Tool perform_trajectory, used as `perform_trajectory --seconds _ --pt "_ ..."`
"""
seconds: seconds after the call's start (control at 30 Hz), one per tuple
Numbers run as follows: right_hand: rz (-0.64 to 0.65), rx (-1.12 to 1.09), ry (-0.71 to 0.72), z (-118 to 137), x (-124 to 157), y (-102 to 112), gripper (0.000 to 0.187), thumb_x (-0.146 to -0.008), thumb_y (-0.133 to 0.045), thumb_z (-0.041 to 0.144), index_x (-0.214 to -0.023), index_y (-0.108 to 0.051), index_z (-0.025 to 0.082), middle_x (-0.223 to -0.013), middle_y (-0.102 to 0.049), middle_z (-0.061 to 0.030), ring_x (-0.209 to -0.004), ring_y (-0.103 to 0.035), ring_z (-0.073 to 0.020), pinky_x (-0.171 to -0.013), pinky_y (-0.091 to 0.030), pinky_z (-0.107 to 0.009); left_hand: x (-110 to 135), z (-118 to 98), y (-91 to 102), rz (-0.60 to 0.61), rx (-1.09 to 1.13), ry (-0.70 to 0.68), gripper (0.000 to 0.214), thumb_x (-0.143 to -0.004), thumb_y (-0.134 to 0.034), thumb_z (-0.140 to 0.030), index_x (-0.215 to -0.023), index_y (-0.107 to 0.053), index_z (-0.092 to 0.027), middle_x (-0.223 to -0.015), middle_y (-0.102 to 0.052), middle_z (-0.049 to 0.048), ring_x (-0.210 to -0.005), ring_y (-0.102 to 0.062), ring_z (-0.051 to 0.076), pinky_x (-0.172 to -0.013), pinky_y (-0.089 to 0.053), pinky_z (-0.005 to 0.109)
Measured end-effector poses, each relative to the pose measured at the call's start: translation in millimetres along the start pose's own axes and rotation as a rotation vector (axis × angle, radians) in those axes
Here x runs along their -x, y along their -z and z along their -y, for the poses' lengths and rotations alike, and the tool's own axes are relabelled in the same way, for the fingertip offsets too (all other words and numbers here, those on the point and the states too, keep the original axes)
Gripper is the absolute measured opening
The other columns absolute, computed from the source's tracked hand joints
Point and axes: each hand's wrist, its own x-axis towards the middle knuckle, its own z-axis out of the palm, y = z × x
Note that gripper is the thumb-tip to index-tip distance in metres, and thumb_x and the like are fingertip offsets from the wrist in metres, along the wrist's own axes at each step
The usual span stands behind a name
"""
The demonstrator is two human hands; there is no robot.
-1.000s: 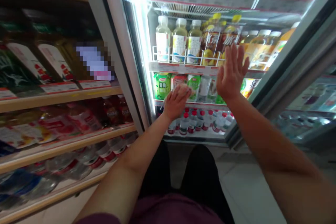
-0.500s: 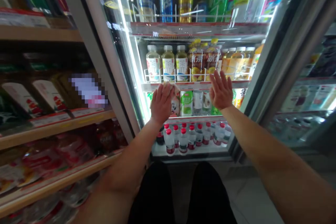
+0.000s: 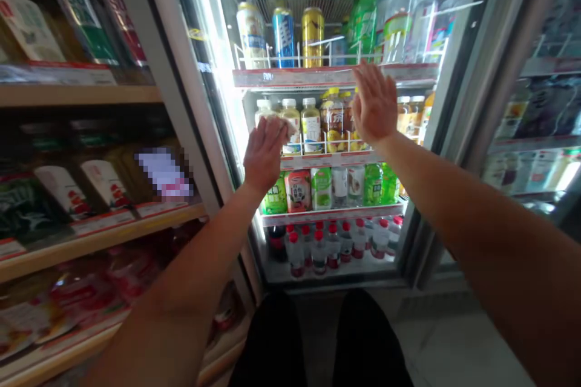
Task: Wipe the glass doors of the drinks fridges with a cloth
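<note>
My left hand [image 3: 264,154] is raised before the lit drinks fridge, over the left end of its middle shelf. Under its fingers is a pale cloth [image 3: 287,126], mostly covered by the hand, seemingly pressed to the glass door [image 3: 336,81]. My right hand [image 3: 376,104] has its fingers stretched out and holds nothing; it looks laid flat against the same glass, to the right and higher up. Behind the hands stand tea bottles [image 3: 311,127] with white caps and yellow-capped bottles [image 3: 333,118].
Cans [image 3: 313,36] and green bottles [image 3: 365,12] fill the upper shelf. Red-capped water bottles [image 3: 319,252] stand at the bottom. A wooden shelf [image 3: 82,95] with drinks runs along the left. A metal door frame [image 3: 481,109] rises on the right.
Both hands have moved upward relative to the shelves, the left with the cloth and slightly leftward. The view has tilted up, showing more of the upper shelf.
</note>
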Motion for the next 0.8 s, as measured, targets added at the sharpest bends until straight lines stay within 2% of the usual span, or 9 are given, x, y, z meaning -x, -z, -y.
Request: perform_trajectory --seconds 0.1,0.17,0.27,0.37,0.43,0.5,0.63,0.7,0.8 --pt "0.040 0.021 -0.041 -1 7 -12 0.060 -0.102 -0.030 0.023 -0.161 -0.037 0.014 -0.168 -0.031 -0.0097 -0.158 -0.025 -0.0267 -0.130 -0.022 -0.053 25 -12 1.9 0.078 -0.001 -0.117 0.054 -0.105 -0.034 -0.009 -0.155 -0.049 -0.023 -0.158 -0.047 0.0071 -0.157 -0.017 0.022 -0.131 -0.023 0.045" --pt "0.046 0.022 -0.039 -2 16 -18 0.061 -0.101 -0.031 0.025 -0.161 -0.037 0.017 -0.168 -0.031 -0.0076 -0.159 -0.023 -0.0261 -0.130 -0.022 -0.055 29 -8 5.2 0.100 -0.008 -0.181 0.056 -0.103 -0.037 -0.007 -0.156 -0.048 -0.025 -0.157 -0.049 0.0061 -0.157 -0.021 0.021 -0.130 -0.025 0.044" --pt "0.024 0.016 -0.032 -4 23 -20 0.062 -0.100 -0.030 0.026 -0.161 -0.038 0.019 -0.167 -0.034 -0.0059 -0.159 -0.024 -0.0253 -0.129 -0.023 -0.055 4 12 12.0 0.017 -0.034 -0.170 0.059 -0.104 -0.036 -0.007 -0.160 -0.039 -0.026 -0.161 -0.043 0.0066 -0.158 -0.016 0.023 -0.129 -0.026 0.048" --pt "-0.004 0.024 -0.030 -4 24 -19 0.061 -0.101 -0.027 0.025 -0.160 -0.040 0.019 -0.166 -0.036 -0.0054 -0.158 -0.027 -0.0243 -0.129 -0.026 -0.052 -27 24 12.4 -0.110 -0.029 -0.052 0.058 -0.106 -0.033 -0.011 -0.162 -0.036 -0.024 -0.167 -0.032 0.0079 -0.159 -0.012 0.026 -0.128 -0.027 0.054" --pt "-0.016 0.028 -0.030 -5 24 -19 0.060 -0.102 -0.026 0.025 -0.160 -0.040 0.019 -0.166 -0.036 -0.0050 -0.158 -0.027 -0.0244 -0.129 -0.026 -0.051 -30 16 6.6 -0.160 -0.005 0.008 0.057 -0.105 -0.033 -0.012 -0.161 -0.037 -0.022 -0.169 -0.027 0.0082 -0.159 -0.011 0.028 -0.129 -0.025 0.056" --pt "-0.018 0.025 -0.026 -5 24 -21 0.061 -0.101 -0.026 0.025 -0.160 -0.039 0.019 -0.167 -0.035 -0.0049 -0.158 -0.026 -0.0246 -0.129 -0.024 -0.051 -18 0 -0.9 -0.157 -0.010 -0.021 0.058 -0.104 -0.036 -0.012 -0.161 -0.036 -0.021 -0.168 -0.029 0.0091 -0.160 -0.010 0.027 -0.130 -0.023 0.054" --pt "-0.015 -0.002 -0.034 -6 25 -24 0.062 -0.100 -0.028 0.024 -0.161 -0.037 0.019 -0.167 -0.036 -0.0046 -0.158 -0.025 -0.0252 -0.130 -0.023 -0.052 2 -14 -4.9 -0.019 -0.074 -0.162 0.059 -0.103 -0.039 -0.010 -0.160 -0.039 -0.027 -0.162 -0.043 0.0053 -0.158 -0.016 0.022 -0.130 -0.024 0.049" --pt "-0.022 -0.019 -0.038 -6 25 -25 0.063 -0.100 -0.028 0.024 -0.162 -0.035 0.021 -0.166 -0.036 -0.0038 -0.158 -0.025 -0.0252 -0.130 -0.023 -0.053 -10 1 0.8 -0.019 -0.068 -0.092 0.060 -0.103 -0.036 -0.011 -0.161 -0.037 -0.028 -0.165 -0.037 0.0048 -0.159 -0.015 0.024 -0.130 -0.023 0.053" --pt "-0.040 -0.019 -0.029 -7 25 -25 0.063 -0.100 -0.027 0.025 -0.162 -0.035 0.022 -0.166 -0.037 -0.0036 -0.158 -0.025 -0.0246 -0.129 -0.023 -0.053 -39 26 9.0 -0.117 -0.013 0.117 0.059 -0.105 -0.036 -0.017 -0.163 -0.034 -0.027 -0.171 -0.021 0.0046 -0.160 -0.004 0.030 -0.131 -0.014 0.061"
